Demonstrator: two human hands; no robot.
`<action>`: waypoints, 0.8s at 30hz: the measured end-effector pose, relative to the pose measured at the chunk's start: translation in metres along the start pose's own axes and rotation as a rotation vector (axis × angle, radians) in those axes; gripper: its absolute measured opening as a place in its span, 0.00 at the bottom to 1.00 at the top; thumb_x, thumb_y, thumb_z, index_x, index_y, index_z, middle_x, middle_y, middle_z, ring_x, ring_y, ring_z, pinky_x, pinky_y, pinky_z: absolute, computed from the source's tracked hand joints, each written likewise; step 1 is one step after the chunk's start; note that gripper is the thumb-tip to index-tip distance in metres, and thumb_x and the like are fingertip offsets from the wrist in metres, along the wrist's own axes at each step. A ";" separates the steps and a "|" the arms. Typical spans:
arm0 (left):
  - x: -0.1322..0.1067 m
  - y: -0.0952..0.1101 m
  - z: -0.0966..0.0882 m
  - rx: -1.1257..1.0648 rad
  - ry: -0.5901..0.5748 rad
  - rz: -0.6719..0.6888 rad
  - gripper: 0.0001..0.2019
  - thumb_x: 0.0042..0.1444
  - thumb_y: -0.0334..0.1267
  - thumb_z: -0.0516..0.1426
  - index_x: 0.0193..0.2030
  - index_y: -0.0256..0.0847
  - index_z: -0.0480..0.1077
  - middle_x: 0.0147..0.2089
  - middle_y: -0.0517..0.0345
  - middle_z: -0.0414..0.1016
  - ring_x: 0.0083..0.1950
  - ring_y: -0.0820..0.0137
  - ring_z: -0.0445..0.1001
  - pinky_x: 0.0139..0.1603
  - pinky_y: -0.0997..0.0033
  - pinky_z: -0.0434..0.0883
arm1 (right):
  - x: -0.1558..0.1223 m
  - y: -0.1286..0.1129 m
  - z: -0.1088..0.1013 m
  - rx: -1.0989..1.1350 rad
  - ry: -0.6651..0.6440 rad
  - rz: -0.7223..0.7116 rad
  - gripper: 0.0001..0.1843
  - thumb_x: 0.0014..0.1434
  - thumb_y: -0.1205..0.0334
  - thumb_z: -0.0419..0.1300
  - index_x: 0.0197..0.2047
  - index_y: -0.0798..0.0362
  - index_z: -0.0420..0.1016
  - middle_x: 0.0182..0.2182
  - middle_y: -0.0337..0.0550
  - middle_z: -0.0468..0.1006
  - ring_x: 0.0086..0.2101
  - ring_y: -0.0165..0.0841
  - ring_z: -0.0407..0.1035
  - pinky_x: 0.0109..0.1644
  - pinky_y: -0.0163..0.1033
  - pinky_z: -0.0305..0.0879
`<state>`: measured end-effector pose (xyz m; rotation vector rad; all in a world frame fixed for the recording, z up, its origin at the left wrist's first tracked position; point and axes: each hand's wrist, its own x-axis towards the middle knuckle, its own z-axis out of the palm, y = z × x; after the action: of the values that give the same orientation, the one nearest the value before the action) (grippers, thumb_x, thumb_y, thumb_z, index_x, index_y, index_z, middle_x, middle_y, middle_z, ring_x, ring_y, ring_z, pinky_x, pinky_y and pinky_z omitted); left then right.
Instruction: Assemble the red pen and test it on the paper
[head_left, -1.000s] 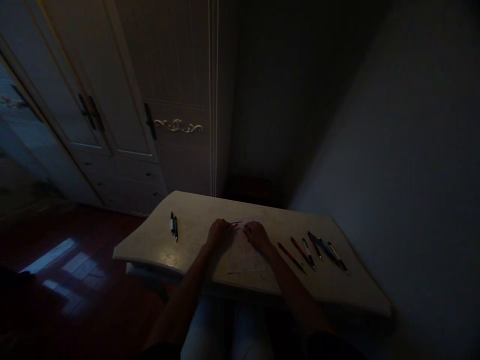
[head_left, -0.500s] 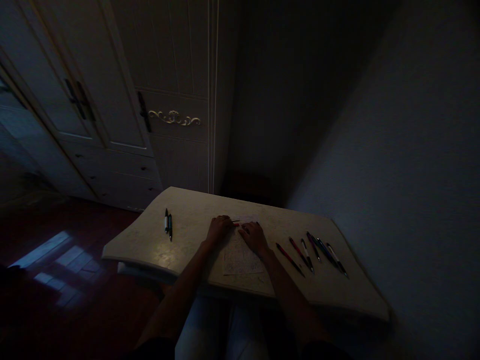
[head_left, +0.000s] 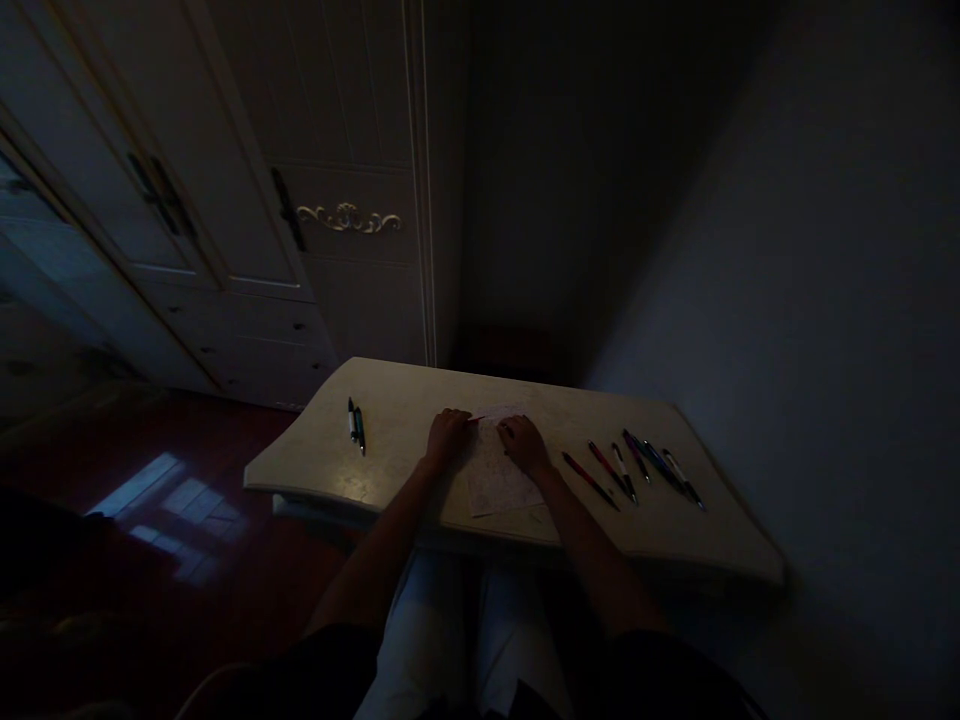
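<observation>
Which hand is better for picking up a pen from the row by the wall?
Right hand, probably: it rests at the edge of the paper, closer to that row of pens than the left hand.

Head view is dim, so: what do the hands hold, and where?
Left hand and right hand rest on a paper sheet; whether they hold the thin red item between them cannot be told.
</observation>
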<state>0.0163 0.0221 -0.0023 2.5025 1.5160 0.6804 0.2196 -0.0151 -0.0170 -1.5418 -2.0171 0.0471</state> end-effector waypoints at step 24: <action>-0.001 0.000 0.002 0.104 0.057 -0.116 0.10 0.60 0.37 0.56 0.41 0.39 0.77 0.45 0.42 0.77 0.52 0.53 0.70 0.52 0.55 0.64 | 0.001 -0.007 -0.005 -0.019 -0.093 -0.021 0.13 0.67 0.57 0.58 0.47 0.50 0.82 0.39 0.47 0.80 0.42 0.36 0.71 0.51 0.40 0.62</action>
<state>0.0163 0.0216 -0.0042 2.4638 1.7435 0.6766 0.2153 -0.0179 -0.0094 -1.5569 -2.1112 0.0930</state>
